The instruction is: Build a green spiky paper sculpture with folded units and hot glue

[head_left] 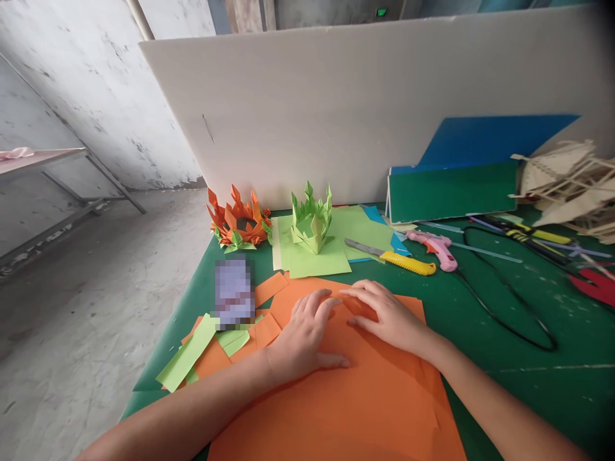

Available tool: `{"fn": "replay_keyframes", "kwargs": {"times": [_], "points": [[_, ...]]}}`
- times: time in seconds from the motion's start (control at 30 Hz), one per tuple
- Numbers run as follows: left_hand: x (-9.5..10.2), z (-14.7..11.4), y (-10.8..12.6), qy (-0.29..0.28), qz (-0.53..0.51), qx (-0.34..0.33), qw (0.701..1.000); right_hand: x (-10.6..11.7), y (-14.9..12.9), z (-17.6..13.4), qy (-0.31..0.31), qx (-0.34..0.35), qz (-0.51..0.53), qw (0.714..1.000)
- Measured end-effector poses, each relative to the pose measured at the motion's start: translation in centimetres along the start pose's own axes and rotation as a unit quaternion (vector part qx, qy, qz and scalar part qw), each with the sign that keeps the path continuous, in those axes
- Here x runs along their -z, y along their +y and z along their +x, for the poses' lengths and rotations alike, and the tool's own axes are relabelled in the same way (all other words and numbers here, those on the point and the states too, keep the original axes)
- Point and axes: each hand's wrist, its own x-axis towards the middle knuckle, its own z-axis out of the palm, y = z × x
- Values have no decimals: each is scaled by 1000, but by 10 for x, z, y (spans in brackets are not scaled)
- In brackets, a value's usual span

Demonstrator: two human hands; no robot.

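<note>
Large sheets of orange paper [346,410] lie in front of me on the green tabletop. My left hand [305,333] rests on the paper with its thumb stretched out and its fingers slightly curled. Just to the right, my right hand [387,314] lies over the upper part of the paper, fingers apart and pointing left. Both hands are open and I see nothing held in them. Beyond them stand a green folded-paper crown shape [312,227] on light green sheets [321,266] and an orange folded-paper ring [240,224] with green pieces.
Orange and green paper strips [189,352] lie left, beside a blurred purple object [234,291]. A yellow-handled knife [408,261], a pink glue gun [435,246] with a black cord, and pliers [535,240] lie right. A white board [312,115] stands behind.
</note>
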Motion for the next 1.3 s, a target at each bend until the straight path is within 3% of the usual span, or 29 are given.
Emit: {"fn": "replay_keyframes", "kwargs": {"times": [0.1, 0.2, 0.33, 0.4, 0.47, 0.57, 0.63, 0.67, 0.73, 0.8, 0.9, 0.93, 1.0, 1.13, 1.3], "points": [[4, -1, 5, -14, -29, -10, 999, -2, 7, 3, 31, 20, -3, 999], [14, 0, 12, -46, -115, -21, 992, 2, 12, 5, 0, 35, 44, 998], [36, 3, 18, -73, -289, -35, 954, 16, 13, 2, -16, 20, 156, 987], [47, 5, 15, -60, -385, -15, 921, 24, 13, 0, -11, 9, 219, 976], [55, 6, 10, -89, -473, 22, 876, 30, 16, -2, 1, 0, 283, 959], [63, 3, 0, -256, -575, 81, 773, 31, 22, -3, 50, -23, 332, 942], [63, 1, -3, -325, -591, 104, 730, 28, 24, -2, 61, -39, 334, 940], [62, 0, -3, -334, -598, 109, 721, 26, 24, -1, 49, -46, 334, 940], [58, 2, -1, -303, -616, 123, 717, 22, 21, -1, 13, -52, 338, 940], [50, 6, 1, -225, -617, 166, 735, 20, 15, -1, -21, -55, 347, 936], [35, 12, -1, -43, -520, 257, 813, 21, 8, -3, -54, -64, 393, 916], [30, 13, -3, 0, -480, 266, 836, 22, 6, -4, -63, -72, 415, 905], [23, 14, -8, 39, -443, 271, 854, 25, 5, -6, -97, -90, 448, 884], [22, 15, -12, 84, -448, 284, 844, 32, 8, -9, -157, -70, 434, 884], [30, 18, -10, 100, -507, 283, 808, 42, 11, -9, -156, -60, 395, 903]]}}
